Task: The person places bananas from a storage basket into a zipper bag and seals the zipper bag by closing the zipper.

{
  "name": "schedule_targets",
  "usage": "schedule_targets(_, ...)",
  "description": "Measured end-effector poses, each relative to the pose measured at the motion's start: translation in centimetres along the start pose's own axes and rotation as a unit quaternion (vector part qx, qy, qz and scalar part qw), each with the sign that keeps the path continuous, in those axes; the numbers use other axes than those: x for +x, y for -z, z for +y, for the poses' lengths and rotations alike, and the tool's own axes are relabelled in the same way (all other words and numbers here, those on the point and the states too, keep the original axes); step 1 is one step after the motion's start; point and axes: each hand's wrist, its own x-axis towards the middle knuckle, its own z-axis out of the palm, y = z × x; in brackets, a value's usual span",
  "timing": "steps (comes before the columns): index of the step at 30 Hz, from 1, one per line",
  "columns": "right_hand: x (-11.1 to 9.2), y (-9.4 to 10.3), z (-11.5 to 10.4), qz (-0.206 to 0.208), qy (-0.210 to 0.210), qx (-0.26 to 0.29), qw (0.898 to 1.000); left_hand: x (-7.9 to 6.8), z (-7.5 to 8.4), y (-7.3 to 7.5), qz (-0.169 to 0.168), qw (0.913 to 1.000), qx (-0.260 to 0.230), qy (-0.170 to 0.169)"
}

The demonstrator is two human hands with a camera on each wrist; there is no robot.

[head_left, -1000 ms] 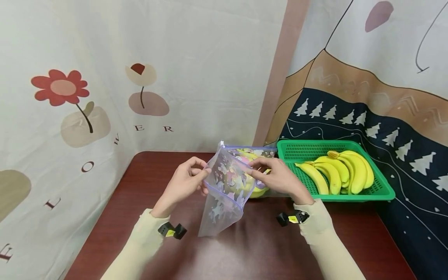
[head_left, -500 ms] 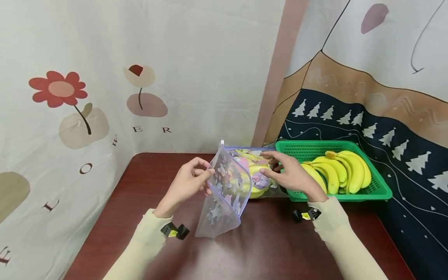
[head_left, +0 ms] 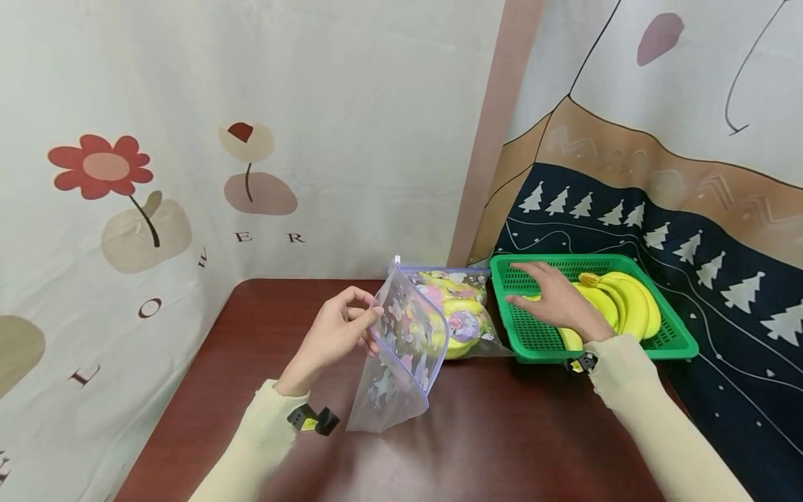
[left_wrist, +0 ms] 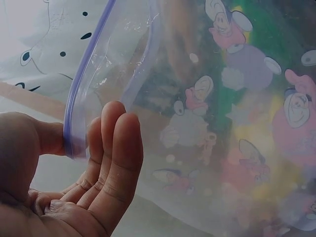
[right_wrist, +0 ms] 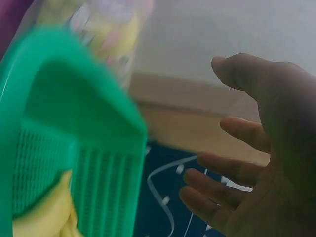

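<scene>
Over the green basket (head_left: 602,356), the right hand (head_left: 555,300) now hangs with nothing in its grasp, fingers (right_wrist: 217,186) spread and thumb apart. A second ago it had hold of the far rim of the clear bag (head_left: 389,394); half a second ago it was let go and passing the filled bag (head_left: 467,307). Left hand (head_left: 332,335) unchanged: thumb and fingers pinch the near edge at the purple rim, the bag upright on the brown surface (head_left: 502,432), mouth gaping toward the right. Shape barely altered by the release. Bananas (head_left: 633,307) lie in the basket, some hidden under the right hand; whether it touches any, cannot tell. Filled bag, yellow fruit showing through the print, sits between the open one and the basket. My reading: bag-holding now rests on the left alone, freeing the right at the fruit.
</scene>
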Motion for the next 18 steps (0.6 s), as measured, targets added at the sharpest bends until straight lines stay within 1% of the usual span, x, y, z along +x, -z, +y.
schedule_targets(5, -0.1, 0.3, 2.3, -0.007, -0.014, -0.026, 1.000, 0.1, -0.1, 0.0, -0.002, 1.0000, -0.006, -0.003)
schedule_targets(12, -0.1, 0.7, 5.4, -0.028, -0.042, -0.043, 0.998, 0.0, -0.2, 0.1, -0.001, 1.0000, -0.008, -0.002)
schedule_targets(18, -0.2, 1.7, 8.2, -0.053, -0.080, -0.061, 0.994, -0.1, -0.2, 0.2, 0.002, 1.0000, -0.007, 0.001)
